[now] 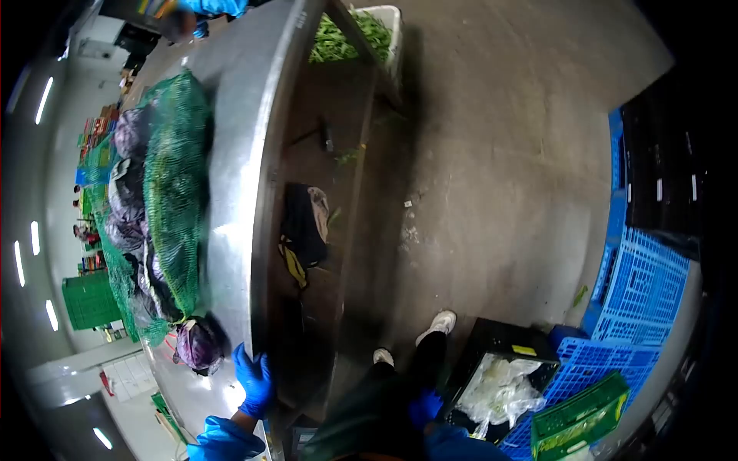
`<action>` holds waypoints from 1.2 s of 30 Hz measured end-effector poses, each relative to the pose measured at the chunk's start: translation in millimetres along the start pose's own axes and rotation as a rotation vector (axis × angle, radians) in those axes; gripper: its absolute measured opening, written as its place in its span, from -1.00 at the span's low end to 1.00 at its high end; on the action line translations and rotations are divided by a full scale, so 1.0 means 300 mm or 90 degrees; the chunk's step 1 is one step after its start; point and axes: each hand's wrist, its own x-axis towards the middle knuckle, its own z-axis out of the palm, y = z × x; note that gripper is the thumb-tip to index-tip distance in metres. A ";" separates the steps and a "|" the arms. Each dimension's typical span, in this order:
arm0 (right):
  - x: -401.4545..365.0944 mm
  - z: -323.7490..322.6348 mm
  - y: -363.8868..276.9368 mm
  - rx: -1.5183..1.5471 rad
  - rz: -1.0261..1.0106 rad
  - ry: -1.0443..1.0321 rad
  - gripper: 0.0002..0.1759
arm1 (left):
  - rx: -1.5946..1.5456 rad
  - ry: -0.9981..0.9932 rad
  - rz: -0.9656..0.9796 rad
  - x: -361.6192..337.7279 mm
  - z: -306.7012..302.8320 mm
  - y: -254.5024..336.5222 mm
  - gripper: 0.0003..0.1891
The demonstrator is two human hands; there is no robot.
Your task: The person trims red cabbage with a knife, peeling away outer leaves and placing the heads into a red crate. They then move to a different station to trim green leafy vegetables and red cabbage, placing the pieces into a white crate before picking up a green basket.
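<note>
My left hand (254,382), in a blue glove, is at the edge of the steel table (237,177) with its fingers stretched out and nothing seen in them. Just beyond it, a red cabbage (199,346) sits on the tabletop at the mouth of a green mesh sack (175,192). More red cabbages (125,188) lie in the netting along the table. Low beside my body hangs my right hand (425,407), also blue-gloved; it is dim and its fingers cannot be made out.
At my right stand a black crate (492,338) with clear plastic bags (501,388), a green crate (580,419) and blue pallets (642,269). Dark cloth (304,227) lies under the table. A white tub of green leaves (393,31) and another person's blue sleeve (215,6) are farther off.
</note>
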 end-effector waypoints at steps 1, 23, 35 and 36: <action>-0.006 -0.023 -0.010 0.026 0.011 0.001 -0.57 | -0.029 0.000 -0.006 0.006 -0.001 0.025 -0.54; 0.085 0.167 0.140 0.055 -0.171 0.063 -0.49 | 0.119 0.041 0.042 0.010 -0.022 0.009 -0.50; 0.205 -0.003 0.151 0.046 -0.176 0.059 -0.50 | 0.049 0.001 0.015 0.023 -0.086 0.048 -0.53; 0.210 -0.047 0.123 0.036 -0.192 0.063 -0.51 | 0.041 0.015 0.040 0.017 -0.071 0.028 -0.52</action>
